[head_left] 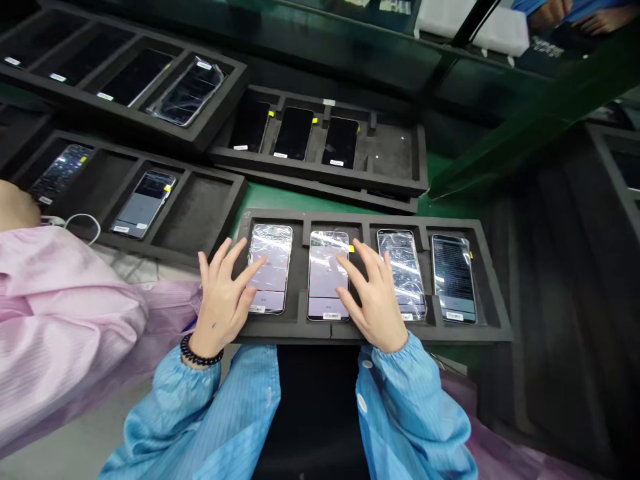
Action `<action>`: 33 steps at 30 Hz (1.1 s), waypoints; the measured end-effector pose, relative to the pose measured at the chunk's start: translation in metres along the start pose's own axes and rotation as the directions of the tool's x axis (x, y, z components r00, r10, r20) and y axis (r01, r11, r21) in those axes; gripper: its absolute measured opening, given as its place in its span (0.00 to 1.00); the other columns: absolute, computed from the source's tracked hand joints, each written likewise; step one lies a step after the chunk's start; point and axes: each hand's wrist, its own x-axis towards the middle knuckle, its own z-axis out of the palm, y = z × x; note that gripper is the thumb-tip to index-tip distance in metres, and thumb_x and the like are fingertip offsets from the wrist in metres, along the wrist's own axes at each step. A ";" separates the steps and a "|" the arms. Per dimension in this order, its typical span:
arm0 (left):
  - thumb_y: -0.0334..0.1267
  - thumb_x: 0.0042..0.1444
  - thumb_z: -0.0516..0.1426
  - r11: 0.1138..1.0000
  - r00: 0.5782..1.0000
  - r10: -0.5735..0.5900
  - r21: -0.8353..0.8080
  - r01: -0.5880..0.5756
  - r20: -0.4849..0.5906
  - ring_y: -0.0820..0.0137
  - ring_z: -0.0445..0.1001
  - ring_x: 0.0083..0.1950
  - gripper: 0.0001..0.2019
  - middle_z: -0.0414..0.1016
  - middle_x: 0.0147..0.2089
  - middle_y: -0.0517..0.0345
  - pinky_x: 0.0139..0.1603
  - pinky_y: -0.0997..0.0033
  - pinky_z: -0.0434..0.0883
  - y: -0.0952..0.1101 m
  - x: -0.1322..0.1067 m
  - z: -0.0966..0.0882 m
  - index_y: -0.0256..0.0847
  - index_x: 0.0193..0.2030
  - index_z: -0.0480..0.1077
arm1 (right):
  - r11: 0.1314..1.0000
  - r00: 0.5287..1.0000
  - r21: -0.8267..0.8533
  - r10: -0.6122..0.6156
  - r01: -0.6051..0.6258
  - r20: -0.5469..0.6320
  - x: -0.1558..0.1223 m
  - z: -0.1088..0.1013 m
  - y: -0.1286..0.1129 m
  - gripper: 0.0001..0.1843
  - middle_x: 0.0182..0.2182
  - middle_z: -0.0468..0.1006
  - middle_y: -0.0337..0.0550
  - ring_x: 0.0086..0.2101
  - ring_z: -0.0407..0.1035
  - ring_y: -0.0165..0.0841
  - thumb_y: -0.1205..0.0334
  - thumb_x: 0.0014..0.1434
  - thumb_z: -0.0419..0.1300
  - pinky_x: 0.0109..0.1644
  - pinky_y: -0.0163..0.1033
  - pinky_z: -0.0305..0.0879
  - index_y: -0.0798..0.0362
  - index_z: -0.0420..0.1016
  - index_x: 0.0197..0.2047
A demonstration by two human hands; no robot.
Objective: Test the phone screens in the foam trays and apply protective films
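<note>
A dark foam tray (290,331) lies in front of me with phones set in its compartments. My left hand (223,300) is open, its index finger at the lit screen of the leftmost phone (273,273). Fingers spread, my right hand (373,293) has its index finger at the lit screen of the second phone (323,273), which carries a yellow tab. Just past that hand lies a third phone (407,267) under shiny film. The rightmost phone (453,273) shows lines of text on a dark screen. White labels stick to their lower ends.
Another foam tray (420,157) with dark-screened phones sits behind mine. More phone trays (200,130) stand at the left. Beside me is a person in a pink sleeve (65,313), near a white cable (85,217). A green post (515,140) rises at right; another person's hands (595,20) show far back.
</note>
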 end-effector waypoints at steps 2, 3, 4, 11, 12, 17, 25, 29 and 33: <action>0.49 0.72 0.39 1.000 1.000 0.001 -0.011 -0.002 -0.023 0.52 0.44 0.79 0.27 0.52 0.76 0.47 0.76 0.34 0.33 0.001 0.010 0.001 0.45 0.66 0.68 | 0.999 0.996 0.014 0.043 -0.042 -0.074 0.005 -0.005 0.000 0.25 0.70 0.59 0.56 0.68 0.54 0.49 0.55 0.71 0.50 0.73 0.69 0.46 0.51 0.61 0.69; 0.49 0.72 0.38 1.000 1.000 0.010 -0.014 -0.011 -0.024 0.52 0.43 0.79 0.27 0.52 0.76 0.47 0.76 0.34 0.32 0.002 0.016 0.002 0.45 0.66 0.68 | 0.998 0.992 0.019 0.066 -0.064 -0.107 0.007 -0.007 0.000 0.25 0.69 0.59 0.55 0.68 0.54 0.48 0.56 0.71 0.50 0.73 0.68 0.46 0.50 0.61 0.68; 0.49 0.72 0.38 1.000 1.000 0.024 -0.016 -0.024 -0.019 0.52 0.43 0.79 0.27 0.52 0.76 0.47 0.76 0.34 0.32 0.002 0.022 0.003 0.45 0.65 0.69 | 0.996 0.987 0.023 0.086 -0.084 -0.136 0.010 -0.007 0.001 0.24 0.69 0.60 0.54 0.68 0.54 0.48 0.57 0.71 0.50 0.73 0.67 0.46 0.50 0.62 0.68; 0.46 0.72 0.40 0.997 0.997 0.074 -0.018 -0.074 0.035 0.52 0.42 0.79 0.25 0.53 0.75 0.43 0.75 0.32 0.33 0.000 0.037 0.010 0.42 0.65 0.69 | 0.994 0.979 -0.013 0.109 -0.113 -0.169 0.013 0.007 0.007 0.16 0.67 0.64 0.53 0.66 0.58 0.47 0.60 0.71 0.51 0.73 0.67 0.48 0.50 0.75 0.56; 0.47 0.72 0.40 0.997 0.997 0.072 -0.015 -0.072 0.017 0.52 0.42 0.79 0.25 0.54 0.75 0.43 0.76 0.32 0.33 0.000 0.036 0.010 0.42 0.64 0.69 | 0.993 0.980 -0.022 0.113 -0.118 -0.161 0.012 0.008 0.008 0.17 0.67 0.63 0.53 0.67 0.57 0.47 0.59 0.71 0.51 0.73 0.68 0.47 0.50 0.74 0.57; 0.49 0.72 0.39 0.997 0.997 0.072 0.000 -0.072 -0.002 0.52 0.42 0.79 0.26 0.53 0.75 0.44 0.76 0.33 0.33 0.000 0.034 0.010 0.44 0.65 0.69 | 0.989 0.991 -0.075 0.120 -0.124 -0.067 0.013 0.010 0.008 0.20 0.70 0.59 0.54 0.68 0.55 0.49 0.56 0.72 0.49 0.72 0.71 0.46 0.48 0.70 0.62; 0.53 0.71 0.40 0.997 0.991 0.057 0.048 -0.063 0.120 0.49 0.40 0.79 0.27 0.46 0.78 0.44 0.73 0.28 0.32 0.002 0.039 0.014 0.49 0.71 0.61 | 0.985 0.982 0.014 0.170 -0.170 -0.078 0.013 0.010 0.009 0.23 0.68 0.61 0.53 0.67 0.57 0.48 0.54 0.72 0.47 0.72 0.70 0.47 0.48 0.62 0.67; 0.54 0.71 0.38 0.996 1.000 -0.002 -0.089 0.001 -0.010 0.53 0.42 0.79 0.29 0.48 0.77 0.45 0.76 0.34 0.34 0.001 0.036 0.011 0.48 0.74 0.52 | 0.986 0.976 0.056 0.161 -0.155 -0.145 0.013 0.009 0.011 0.22 0.67 0.64 0.53 0.66 0.59 0.46 0.57 0.72 0.48 0.72 0.66 0.48 0.49 0.64 0.66; 0.55 0.71 0.36 0.990 0.996 -0.046 -0.139 0.035 -0.074 0.55 0.42 0.79 0.29 0.51 0.76 0.48 0.77 0.39 0.33 0.002 0.023 0.004 0.49 0.73 0.55 | 0.992 0.968 0.063 0.119 -0.107 -0.221 0.007 0.000 0.006 0.20 0.64 0.67 0.53 0.64 0.62 0.45 0.61 0.71 0.50 0.72 0.63 0.50 0.51 0.68 0.63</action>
